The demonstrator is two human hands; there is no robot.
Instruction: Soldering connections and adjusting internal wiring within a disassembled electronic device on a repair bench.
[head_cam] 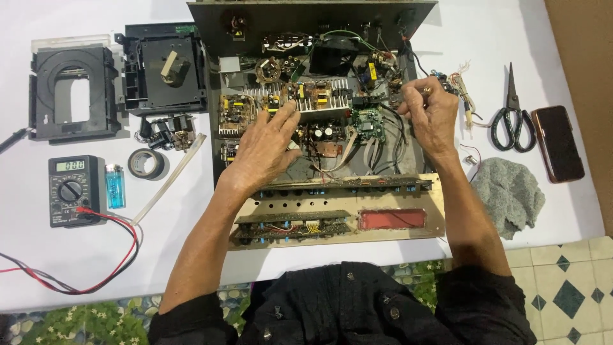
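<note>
While the left hand rests flat with loose fingers on the circuit boards, the right hand pinches a small part; next needs a steady, gentle touch.

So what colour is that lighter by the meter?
Translucent blue lighter, beside the meter; head view.

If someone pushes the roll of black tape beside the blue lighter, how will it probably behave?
The roll of black tape lies flat on its side on the white table, so it would probably slide rather than roll. It looks small and hollow, so likely light. Stood on edge, it could roll towards the blue lighter.
</note>
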